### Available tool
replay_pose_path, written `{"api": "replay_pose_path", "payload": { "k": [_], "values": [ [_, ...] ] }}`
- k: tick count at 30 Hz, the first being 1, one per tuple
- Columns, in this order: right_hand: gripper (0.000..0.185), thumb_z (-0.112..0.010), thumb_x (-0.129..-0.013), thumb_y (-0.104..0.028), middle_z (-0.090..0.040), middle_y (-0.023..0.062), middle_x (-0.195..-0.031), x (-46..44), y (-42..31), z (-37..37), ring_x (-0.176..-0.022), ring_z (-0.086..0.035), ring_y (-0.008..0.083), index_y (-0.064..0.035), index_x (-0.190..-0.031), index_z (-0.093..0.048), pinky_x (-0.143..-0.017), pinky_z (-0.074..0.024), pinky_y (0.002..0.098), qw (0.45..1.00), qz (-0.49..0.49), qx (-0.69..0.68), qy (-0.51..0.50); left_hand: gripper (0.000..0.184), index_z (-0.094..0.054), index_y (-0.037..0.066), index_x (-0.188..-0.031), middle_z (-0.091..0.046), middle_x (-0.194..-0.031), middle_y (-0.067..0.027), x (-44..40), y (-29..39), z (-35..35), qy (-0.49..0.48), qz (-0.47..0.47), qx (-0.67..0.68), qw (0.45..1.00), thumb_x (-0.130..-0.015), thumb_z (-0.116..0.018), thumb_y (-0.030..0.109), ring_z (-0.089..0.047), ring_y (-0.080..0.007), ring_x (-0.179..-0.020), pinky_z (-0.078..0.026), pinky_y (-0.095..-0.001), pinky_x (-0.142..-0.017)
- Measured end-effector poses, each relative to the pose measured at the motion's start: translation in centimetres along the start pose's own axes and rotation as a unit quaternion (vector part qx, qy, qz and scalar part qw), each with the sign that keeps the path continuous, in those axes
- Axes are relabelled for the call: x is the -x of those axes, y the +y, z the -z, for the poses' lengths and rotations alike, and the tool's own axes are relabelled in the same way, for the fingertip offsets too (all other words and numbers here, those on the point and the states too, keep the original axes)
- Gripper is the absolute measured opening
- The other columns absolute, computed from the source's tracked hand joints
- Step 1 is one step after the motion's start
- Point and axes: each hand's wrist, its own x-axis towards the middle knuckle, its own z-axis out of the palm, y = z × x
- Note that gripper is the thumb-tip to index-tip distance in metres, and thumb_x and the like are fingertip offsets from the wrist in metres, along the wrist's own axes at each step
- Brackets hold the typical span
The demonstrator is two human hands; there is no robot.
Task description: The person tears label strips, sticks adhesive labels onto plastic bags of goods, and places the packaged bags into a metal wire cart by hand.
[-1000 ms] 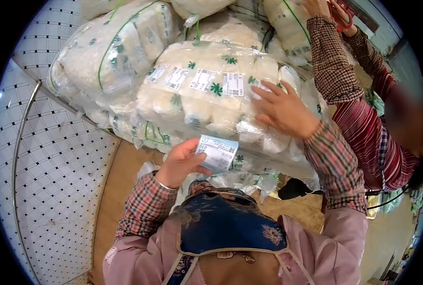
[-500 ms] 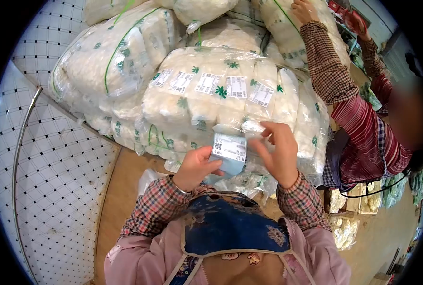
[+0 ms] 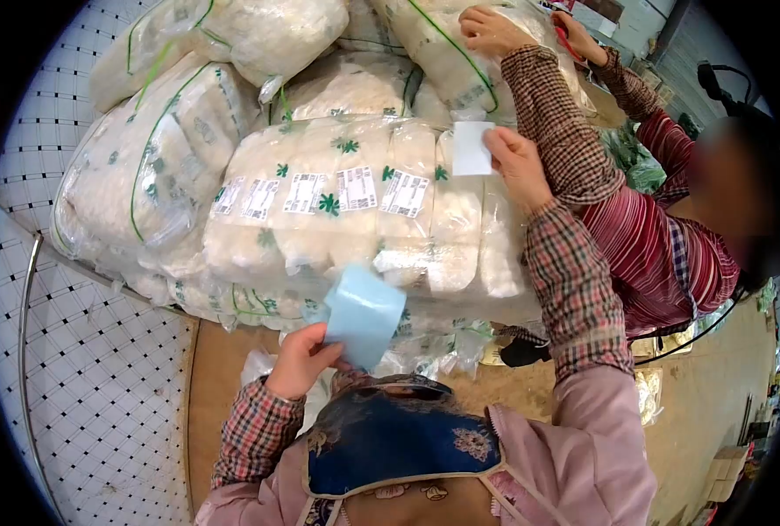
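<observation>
My left hand (image 3: 301, 358) is closed on a light-blue label backing strip (image 3: 369, 314), curled over in front of my chest. Between the fingertips of my right hand (image 3: 521, 168) is a white label (image 3: 472, 149), pinched by its right edge. That label is over the upper right part of a clear plastic bag of pale, bundled contents (image 3: 307, 235); I cannot tell whether it touches the plastic. Along the bag runs a row of several printed labels (image 3: 356, 189), among green leaf-like marks.
More filled bags (image 3: 158, 167) with green straps are piled behind and to the left. On my right a co-worker's checked sleeve (image 3: 558, 127) reaches over the pile, and that person's far hand holds a red object (image 3: 567, 40). A curved metal rail (image 3: 27, 333) stands at left.
My right hand has moved up and forward, now with a white label in it. The blue strip in my left hand is lower and left, its printed face out of sight.
</observation>
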Motion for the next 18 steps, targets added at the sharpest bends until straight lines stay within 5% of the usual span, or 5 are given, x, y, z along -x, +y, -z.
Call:
{"api": "replay_pose_path", "payload": {
  "k": [3, 9, 11, 16, 18],
  "values": [
    [0.019, -0.054, -0.082, -0.015, -0.057, -0.0002, -0.073, -2.4, 4.5, 2.8, -0.067, -0.052, 0.0069, 0.0008, -0.090, -0.059, -0.063, -0.0428, 0.0207, 0.953, 0.164, 0.253, -0.028, 0.023, -0.050, -0.003, -0.103, -0.058, -0.089, -0.0079, 0.3, -1.8, 0.0, 0.046, 0.018, 0.036, 0.998, -0.081, -0.046, 0.000, -0.056, -0.0143, -0.077, -0.050, -0.0272, -0.066],
    [0.017, -0.057, -0.078, -0.009, -0.062, 0.0109, -0.088, 0.7, 3.4, 2.1, -0.079, -0.058, 0.0156, -0.0015, -0.093, -0.060, -0.070, -0.0446, 0.0238, 0.917, 0.136, 0.336, -0.165, 0.022, -0.050, -0.003, -0.102, -0.058, -0.088, -0.0073, 0.5, -2.5, -1.0, 0.061, 0.017, 0.068, 0.996, -0.080, -0.048, 0.002, -0.058, -0.0140, -0.074, -0.051, -0.0270, -0.064],
    [0.020, -0.057, -0.075, -0.007, -0.060, 0.0110, -0.092, 1.3, 3.4, 2.0, -0.087, -0.058, 0.0212, -0.0044, -0.094, -0.061, -0.076, -0.0453, 0.0261, 0.857, 0.286, 0.370, -0.216, 0.022, -0.050, -0.002, -0.102, -0.058, -0.088, -0.0074, 0.4, -2.5, -1.4, 0.067, 0.013, 0.068, 0.995, -0.080, -0.048, 0.002, -0.058, -0.0141, -0.074, -0.051, -0.0268, -0.064],
    [0.052, -0.059, -0.075, -0.027, -0.038, 0.0170, -0.124, 2.7, 1.6, 2.1, -0.116, -0.034, 0.0309, -0.0011, -0.117, -0.042, -0.095, -0.0313, 0.0364, 0.766, 0.263, 0.480, -0.338, 0.023, -0.050, -0.003, -0.102, -0.058, -0.091, -0.0081, 0.1, -2.7, -2.1, 0.046, 0.007, 0.079, 0.996, -0.081, -0.049, 0.003, -0.058, -0.0144, -0.076, -0.051, -0.0265, -0.064],
    [0.057, -0.056, -0.076, -0.031, -0.036, 0.0186, -0.125, 3.1, 0.9, 0.8, -0.117, -0.032, 0.0318, 0.0010, -0.119, -0.038, -0.096, -0.0293, 0.0367, 0.757, 0.289, 0.516, -0.279, 0.023, -0.049, -0.003, -0.104, -0.057, -0.091, -0.0079, 0.1, -2.4, -2.2, 0.042, 0.014, 0.061, 0.997, -0.081, -0.048, 0.002, -0.057, -0.0136, -0.076, -0.050, -0.0256, -0.064]
  ]
}}
